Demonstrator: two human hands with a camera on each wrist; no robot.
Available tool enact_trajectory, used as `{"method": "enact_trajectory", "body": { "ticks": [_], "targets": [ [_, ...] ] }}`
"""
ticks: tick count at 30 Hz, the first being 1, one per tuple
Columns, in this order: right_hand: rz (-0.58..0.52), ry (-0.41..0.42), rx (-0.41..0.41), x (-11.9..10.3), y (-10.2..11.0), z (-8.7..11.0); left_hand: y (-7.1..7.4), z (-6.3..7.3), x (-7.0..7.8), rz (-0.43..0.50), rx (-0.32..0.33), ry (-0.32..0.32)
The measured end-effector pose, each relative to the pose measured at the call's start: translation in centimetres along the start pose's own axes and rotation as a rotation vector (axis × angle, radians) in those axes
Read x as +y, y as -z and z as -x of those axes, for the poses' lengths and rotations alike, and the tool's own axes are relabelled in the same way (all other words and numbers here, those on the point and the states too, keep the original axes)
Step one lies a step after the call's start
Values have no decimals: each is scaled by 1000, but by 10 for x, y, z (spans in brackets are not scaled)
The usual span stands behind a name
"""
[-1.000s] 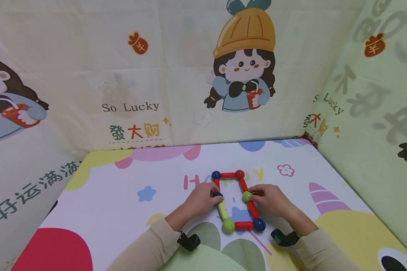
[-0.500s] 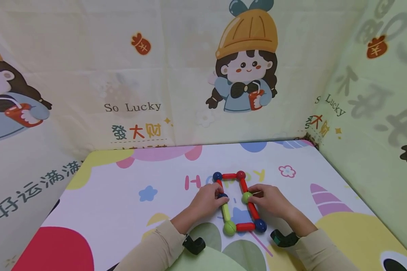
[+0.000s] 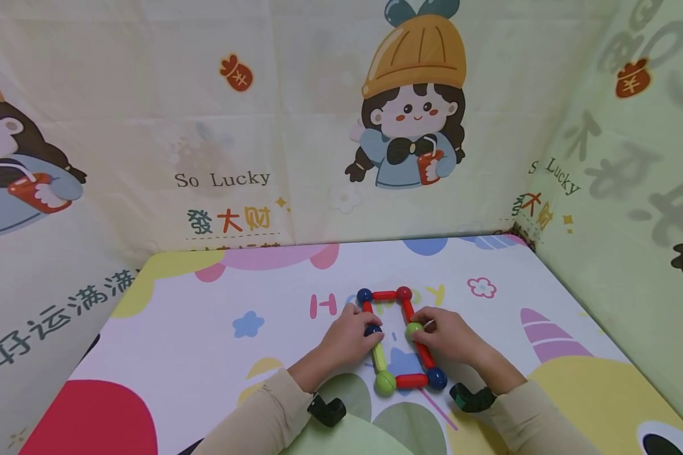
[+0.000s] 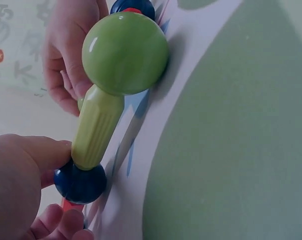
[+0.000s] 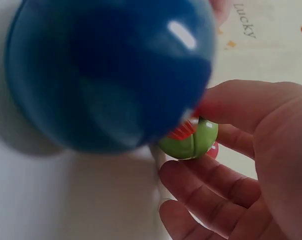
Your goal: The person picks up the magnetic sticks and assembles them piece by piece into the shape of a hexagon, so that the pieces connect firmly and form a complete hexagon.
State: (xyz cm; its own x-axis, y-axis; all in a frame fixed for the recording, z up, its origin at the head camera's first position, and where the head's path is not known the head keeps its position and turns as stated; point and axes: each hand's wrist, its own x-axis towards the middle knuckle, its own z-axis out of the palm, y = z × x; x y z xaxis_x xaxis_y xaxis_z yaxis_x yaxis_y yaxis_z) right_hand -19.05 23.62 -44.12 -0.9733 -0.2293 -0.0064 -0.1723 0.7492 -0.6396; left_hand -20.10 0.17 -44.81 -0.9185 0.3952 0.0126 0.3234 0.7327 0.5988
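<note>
A closed frame of magnetic rods and balls lies in front of me in the head view. My left hand (image 3: 347, 338) pinches a dark blue ball (image 3: 372, 330) halfway along the left side. There a yellow-green rod (image 4: 98, 127) runs to the large green ball (image 4: 125, 52) at the near left corner. Opposite, my right hand (image 3: 449, 333) holds a smaller green ball (image 3: 413, 331) between thumb and fingers. A red rod (image 3: 424, 355) links it to the big blue ball (image 5: 111, 75) at the near right corner. Another red rod (image 3: 412, 381) forms the near side.
The far side has a blue ball (image 3: 364, 296), a red rod (image 3: 384, 296) and a red ball (image 3: 404, 294). Everything lies on a table (image 3: 188, 341) with a printed cover. Patterned cloth walls (image 3: 307, 126) stand behind and beside it.
My left hand has shifted slightly right with the blue ball, straightening the left side. My right hand has edged slightly left at the green ball. The head view has shifted a little.
</note>
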Motion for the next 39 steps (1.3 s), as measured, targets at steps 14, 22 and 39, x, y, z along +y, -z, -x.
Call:
{"method": "enact_trajectory", "body": {
  "ticks": [14,22,39],
  "targets": [
    [30,-25,-20,2,10,1,7,1,-13,34,-7,5],
    [24,-62,-18,5,11,2,8,0,-14,100,-24,-9],
    [12,-113,19,13,15,9,9,10,-29,162,-1,12]
  ]
}}
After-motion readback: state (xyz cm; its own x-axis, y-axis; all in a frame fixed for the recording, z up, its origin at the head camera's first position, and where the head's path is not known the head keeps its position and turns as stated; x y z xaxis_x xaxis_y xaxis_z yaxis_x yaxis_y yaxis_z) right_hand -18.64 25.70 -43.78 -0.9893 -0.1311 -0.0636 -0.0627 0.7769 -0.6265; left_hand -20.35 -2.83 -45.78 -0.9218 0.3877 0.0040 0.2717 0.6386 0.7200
